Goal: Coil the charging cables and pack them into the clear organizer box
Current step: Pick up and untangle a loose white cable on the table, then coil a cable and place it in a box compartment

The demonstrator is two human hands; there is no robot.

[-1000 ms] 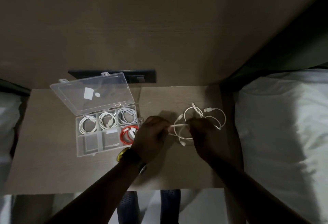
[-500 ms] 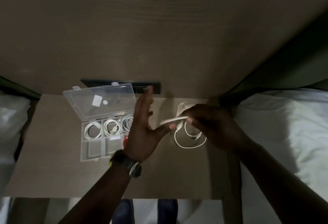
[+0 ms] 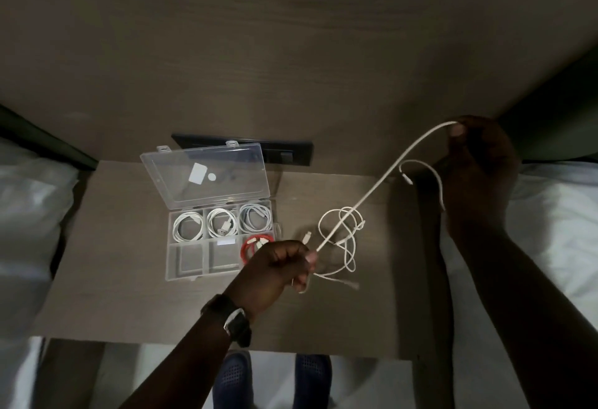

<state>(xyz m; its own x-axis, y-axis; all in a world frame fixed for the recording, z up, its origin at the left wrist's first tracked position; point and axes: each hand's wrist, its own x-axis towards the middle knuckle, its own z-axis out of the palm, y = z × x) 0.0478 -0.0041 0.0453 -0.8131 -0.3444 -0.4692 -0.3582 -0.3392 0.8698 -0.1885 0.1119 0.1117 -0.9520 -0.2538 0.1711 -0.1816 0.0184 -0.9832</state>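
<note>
A white cable (image 3: 385,178) is stretched taut between the two hands, most likely so its kinks and twists come out before it is wound into a coil. The left hand (image 3: 278,271) is clenched round one end just to the right of the box (image 3: 181,274), low over the table (image 3: 129,305), with a short tail hanging out below the fist. The right hand (image 3: 479,162) pinches the cable well to the right of the box and far higher, up near the wall; past that pinch the free end curls down and back, its plug dangling in the air.

So the cable runs as a straight slanted line from one grip to the other, with both grips near its ends and nearly all its length between them. It passes above a loose tangle of white cables (image 3: 343,237) lying on the table to the right of the box; whether it touches that tangle I cannot tell.

The box stands open, lid (image 3: 207,178) tipped back. Three white coils fill the far row, and a red cable (image 3: 249,246) sits in the near right compartment. The other two near compartments look free, so there seems to be room for this one.
</note>
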